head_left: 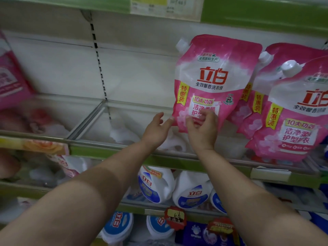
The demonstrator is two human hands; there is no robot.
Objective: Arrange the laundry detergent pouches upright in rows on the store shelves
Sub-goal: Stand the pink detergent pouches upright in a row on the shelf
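A pink laundry detergent pouch (pixel 213 75) with a white corner spout stands upright on the glass-fronted shelf (pixel 110 145), leaning slightly right. My right hand (pixel 202 130) is against its lower front with curled, blurred fingers; whether it grips is unclear. My left hand (pixel 156 130) is spread beside the pouch's lower left corner, one fingertip touching the edge. Two more pink pouches (pixel 294 110) stand to the right, one behind the other. Another pink pouch (pixel 10 80) leans at the far left.
A clear divider (pixel 85 119) splits the shelf; the stretch left of my hands holds only reflections. Above runs a green shelf edge with a paper label (pixel 166 8). Below stand white detergent bottles (pixel 191 190) and red price tags (pixel 175 217).
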